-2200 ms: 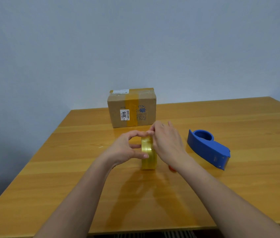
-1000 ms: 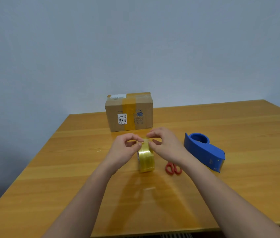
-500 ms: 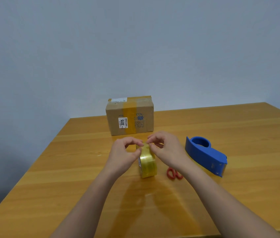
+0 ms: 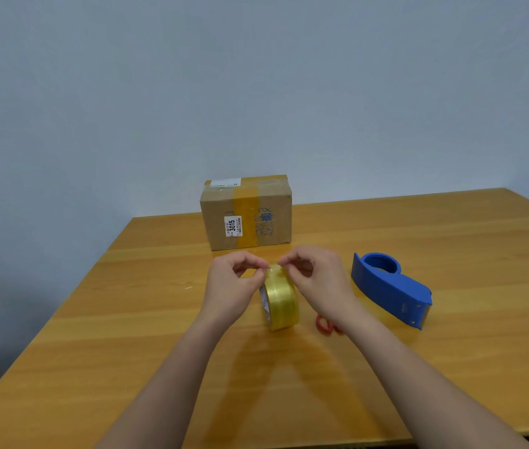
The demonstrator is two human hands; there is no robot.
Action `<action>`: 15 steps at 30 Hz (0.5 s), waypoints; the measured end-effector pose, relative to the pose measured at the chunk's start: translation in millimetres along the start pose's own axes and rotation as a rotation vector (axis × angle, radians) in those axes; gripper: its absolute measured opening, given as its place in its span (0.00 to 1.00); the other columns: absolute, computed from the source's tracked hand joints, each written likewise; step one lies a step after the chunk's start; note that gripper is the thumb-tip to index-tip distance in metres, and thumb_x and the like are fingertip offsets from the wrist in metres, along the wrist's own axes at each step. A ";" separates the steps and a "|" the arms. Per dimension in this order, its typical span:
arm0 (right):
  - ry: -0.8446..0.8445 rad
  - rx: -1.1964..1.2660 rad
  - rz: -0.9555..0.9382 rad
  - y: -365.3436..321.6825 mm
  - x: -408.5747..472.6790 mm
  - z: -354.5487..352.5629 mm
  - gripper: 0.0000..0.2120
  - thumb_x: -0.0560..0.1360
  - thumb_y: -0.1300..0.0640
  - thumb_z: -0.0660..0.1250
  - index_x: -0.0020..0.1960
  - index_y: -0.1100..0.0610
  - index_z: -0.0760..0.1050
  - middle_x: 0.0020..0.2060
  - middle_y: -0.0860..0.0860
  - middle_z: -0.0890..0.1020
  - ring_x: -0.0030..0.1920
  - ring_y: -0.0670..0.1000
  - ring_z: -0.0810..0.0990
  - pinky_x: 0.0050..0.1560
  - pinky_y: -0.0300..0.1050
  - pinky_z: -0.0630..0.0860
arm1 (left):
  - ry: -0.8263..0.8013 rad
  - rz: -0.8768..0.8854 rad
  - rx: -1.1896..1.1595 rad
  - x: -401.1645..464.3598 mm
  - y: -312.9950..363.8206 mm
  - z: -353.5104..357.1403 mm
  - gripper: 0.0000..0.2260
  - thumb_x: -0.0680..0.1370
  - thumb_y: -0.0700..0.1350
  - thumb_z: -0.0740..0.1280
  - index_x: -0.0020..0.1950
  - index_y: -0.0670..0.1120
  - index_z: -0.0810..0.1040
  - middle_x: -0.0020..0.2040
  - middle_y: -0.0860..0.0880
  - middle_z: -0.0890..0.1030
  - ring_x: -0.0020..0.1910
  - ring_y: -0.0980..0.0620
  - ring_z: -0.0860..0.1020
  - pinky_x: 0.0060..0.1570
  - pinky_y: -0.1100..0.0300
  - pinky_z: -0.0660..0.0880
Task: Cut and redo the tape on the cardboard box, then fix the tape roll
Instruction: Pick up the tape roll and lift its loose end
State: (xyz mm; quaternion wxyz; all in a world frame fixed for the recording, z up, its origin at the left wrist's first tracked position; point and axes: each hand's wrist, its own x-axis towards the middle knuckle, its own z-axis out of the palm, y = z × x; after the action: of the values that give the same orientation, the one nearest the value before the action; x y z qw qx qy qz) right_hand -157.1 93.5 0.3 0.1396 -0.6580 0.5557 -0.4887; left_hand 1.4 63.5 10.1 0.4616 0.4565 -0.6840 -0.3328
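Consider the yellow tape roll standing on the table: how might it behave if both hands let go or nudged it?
The tape roll stands on its round edge, so it would probably roll if nudged. It is narrow, so it could tip sideways. Both the left hand and right hand pinch its top, probably steadying it.

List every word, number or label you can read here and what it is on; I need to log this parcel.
"3015": white sticker on the front of the cardboard box; the small print around it is too small to read.
White label on the box top: blurred, unreadable.
Blue print on the box front: not legible.
Tape roll core and blue dispenser: no readable text.
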 end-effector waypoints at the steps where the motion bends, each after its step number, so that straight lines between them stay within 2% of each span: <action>1: 0.010 -0.006 -0.020 1.9 -0.2 0.7 0.09 0.73 0.66 0.67 0.45 0.54 0.82 0.41 0.46 0.83 0.43 0.42 0.81 0.45 0.34 0.78 | -0.004 0.001 -0.014 -0.3 0.4 -0.7 0.05 0.71 0.33 0.71 0.41 0.42 0.85 0.39 0.51 0.84 0.40 0.62 0.80 0.44 0.73 0.73; 5: 0.015 0.007 -0.053 5.7 1.0 3.6 0.09 0.73 0.67 0.67 0.45 0.55 0.82 0.41 0.47 0.83 0.43 0.44 0.82 0.46 0.40 0.80 | -0.073 0.017 -0.008 0.6 0.8 -6.4 0.07 0.72 0.35 0.71 0.40 0.47 0.84 0.39 0.53 0.84 0.41 0.64 0.80 0.46 0.74 0.72; 9: 0.019 0.000 -0.068 6.8 3.0 6.5 0.08 0.72 0.67 0.67 0.44 0.56 0.81 0.40 0.49 0.83 0.42 0.46 0.82 0.46 0.45 0.81 | -0.130 0.009 0.036 1.2 -0.8 -10.6 0.10 0.72 0.36 0.71 0.41 0.51 0.84 0.43 0.53 0.85 0.49 0.58 0.81 0.54 0.67 0.74; 11: 0.023 0.003 -0.068 6.5 2.5 7.3 0.08 0.72 0.68 0.67 0.44 0.56 0.81 0.40 0.50 0.82 0.43 0.46 0.82 0.46 0.45 0.81 | -0.139 0.002 0.034 0.2 0.7 -11.1 0.08 0.72 0.36 0.70 0.42 0.49 0.85 0.43 0.53 0.84 0.47 0.61 0.80 0.51 0.69 0.73; 13: 0.021 -0.008 -0.079 6.1 1.8 8.0 0.08 0.72 0.67 0.67 0.44 0.56 0.80 0.41 0.49 0.82 0.43 0.46 0.82 0.46 0.44 0.81 | -0.112 -0.011 0.005 0.1 3.1 -9.8 0.04 0.73 0.38 0.71 0.44 0.45 0.84 0.41 0.53 0.83 0.41 0.65 0.78 0.43 0.74 0.71; 15: 0.020 -0.023 -0.091 6.2 1.6 8.4 0.08 0.72 0.67 0.67 0.44 0.56 0.80 0.41 0.49 0.82 0.43 0.46 0.81 0.47 0.44 0.81 | -0.069 -0.033 -0.006 1.2 4.6 -7.0 0.03 0.73 0.41 0.73 0.45 0.44 0.82 0.41 0.52 0.82 0.39 0.65 0.78 0.41 0.74 0.72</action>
State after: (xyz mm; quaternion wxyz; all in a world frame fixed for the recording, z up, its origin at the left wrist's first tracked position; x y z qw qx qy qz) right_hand -154.2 87.0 -7.5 0.1040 -0.6791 0.5322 -0.4947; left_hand 6.3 63.8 17.0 0.4337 0.4545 -0.6908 -0.3579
